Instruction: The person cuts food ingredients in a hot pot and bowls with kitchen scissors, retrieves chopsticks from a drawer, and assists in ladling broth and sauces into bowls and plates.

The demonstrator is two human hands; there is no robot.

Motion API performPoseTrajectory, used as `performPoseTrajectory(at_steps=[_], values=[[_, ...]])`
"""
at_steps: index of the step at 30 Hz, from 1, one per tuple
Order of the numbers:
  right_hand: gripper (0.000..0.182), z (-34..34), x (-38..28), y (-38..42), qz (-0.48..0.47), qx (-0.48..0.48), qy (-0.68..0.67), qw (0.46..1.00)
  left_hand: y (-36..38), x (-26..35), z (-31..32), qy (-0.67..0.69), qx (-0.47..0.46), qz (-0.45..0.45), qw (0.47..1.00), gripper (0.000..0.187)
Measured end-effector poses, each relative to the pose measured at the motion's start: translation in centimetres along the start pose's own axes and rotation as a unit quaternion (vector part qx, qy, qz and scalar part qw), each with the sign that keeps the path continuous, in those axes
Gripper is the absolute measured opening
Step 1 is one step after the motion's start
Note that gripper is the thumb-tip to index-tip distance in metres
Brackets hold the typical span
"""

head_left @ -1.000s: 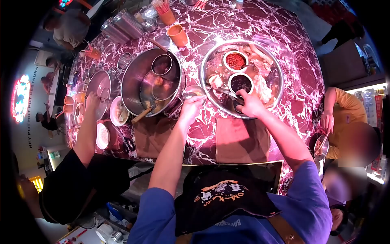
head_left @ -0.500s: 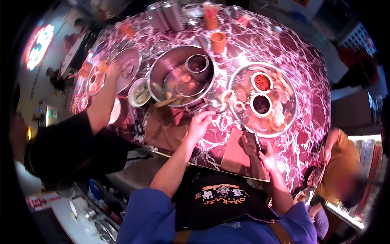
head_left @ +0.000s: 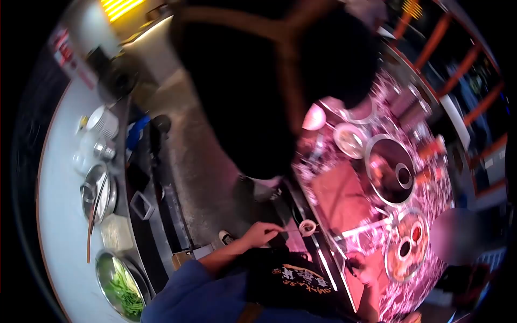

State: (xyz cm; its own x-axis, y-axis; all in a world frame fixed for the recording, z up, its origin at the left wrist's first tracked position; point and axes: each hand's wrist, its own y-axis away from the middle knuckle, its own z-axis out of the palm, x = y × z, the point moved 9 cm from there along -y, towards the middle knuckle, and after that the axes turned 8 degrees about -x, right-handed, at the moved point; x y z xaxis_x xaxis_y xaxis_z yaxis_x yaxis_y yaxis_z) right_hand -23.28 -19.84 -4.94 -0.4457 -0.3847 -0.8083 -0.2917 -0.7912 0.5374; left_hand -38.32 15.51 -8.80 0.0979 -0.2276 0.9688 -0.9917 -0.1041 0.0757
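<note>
My left hand (head_left: 260,235) is off the table's front edge, fingers curled and pinched together. Just beyond its fingertips is a small pale, ring-rimmed utensil (head_left: 307,227); I cannot tell whether its handle runs into the fingers. Over the front of the marble table (head_left: 396,301), my right hand (head_left: 368,271) grips a slim metal tool with a dark handle (head_left: 350,262), its tip pointing up and left. Beyond that hand lies a round metal tray (head_left: 396,269) of food with two small bowls, one red inside and one dark. A large pot (head_left: 370,180) stands farther back.
A person in black (head_left: 247,91) stands close by, blocking the upper middle. On the left, a pale counter (head_left: 59,199) bears stacked white bowls (head_left: 104,123), metal pans (head_left: 110,196) and a steel bowl of greens (head_left: 102,277). A brown mat (head_left: 339,196) lies beside the pot.
The view has swung left, bringing the side counter in. My left hand has moved off the table to its left, away from the pot and tray. The right hand still grips the tool.
</note>
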Motion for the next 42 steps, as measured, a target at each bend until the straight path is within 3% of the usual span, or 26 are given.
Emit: performPoseTrajectory(at_steps=[2,5,7,8,13,17,21,23,26,32,35,37,41,42], values=[[0.048,6.5,-1.5,-6.3,0.025,-0.056,0.024,0.998,5.7,-2.0,-7.8,0.019,0.056,0.008,0.998,0.024],[0.046,17.8,-3.5,-17.1,0.042,-0.176,0.008,0.983,15.8,-8.1,-17.4,0.099,0.184,-0.128,0.969,0.023],[0.046,24.6,-5.6,-24.0,0.056,-0.214,0.021,0.975,20.0,-8.2,-25.2,0.035,0.321,-0.063,0.944,0.023],[0.047,27.3,-6.3,-27.4,0.046,-0.246,0.006,0.968,21.6,-8.8,-28.4,0.069,0.354,-0.115,0.925,0.023],[0.053,38.4,-12.6,-41.2,-0.016,-0.246,0.044,0.968,22.4,-12.2,-43.5,0.076,0.475,-0.118,0.869,0.023],[0.052,42.7,-15.3,-51.1,-0.036,-0.208,-0.005,0.978,16.4,-11.9,-54.6,0.03,0.526,-0.1,0.844,0.022],[0.051,44.6,-18.5,-60.5,-0.03,-0.152,-0.088,0.984,6.2,-13.7,-64.4,-0.031,0.48,-0.106,0.87,0.022],[0.05,44.5,-20.3,-64.3,-0.031,-0.122,-0.092,0.988,0.8,-13.0,-68.0,-0.08,0.465,-0.049,0.88,0.022],[0.046,43.3,-24.3,-68.2,-0.053,-0.067,-0.123,0.989,-7.3,-13.2,-72.9,-0.122,0.398,-0.068,0.907,0.022],[0.045,37.4,-31.9,-68.0,-0.131,0.116,-0.14,0.975,-24.6,-10.3,-76.9,-0.222,0.27,-0.043,0.936,0.021],[0.048,33.2,-33.2,-69.0,-0.196,0.261,-0.02,0.945,-34.0,-9.5,-77.3,-0.273,0.188,-0.035,0.943,0.021],[0.047,30.5,-34.1,-69.6,-0.157,0.352,0.096,0.918,-39.8,-9.2,-77.2,-0.332,0.129,-0.001,0.934,0.021],[0.047,27.7,-44.0,-70.1,-0.065,0.443,0.255,0.857,-50.2,-8.2,-77.6,-0.4,0.032,0.076,0.913,0.021],[0.047,26.8,-46.4,-70.6,-0.096,0.481,0.309,0.815,-52.2,-7.9,-77.5,-0.418,0.014,0.126,0.9,0.02]])
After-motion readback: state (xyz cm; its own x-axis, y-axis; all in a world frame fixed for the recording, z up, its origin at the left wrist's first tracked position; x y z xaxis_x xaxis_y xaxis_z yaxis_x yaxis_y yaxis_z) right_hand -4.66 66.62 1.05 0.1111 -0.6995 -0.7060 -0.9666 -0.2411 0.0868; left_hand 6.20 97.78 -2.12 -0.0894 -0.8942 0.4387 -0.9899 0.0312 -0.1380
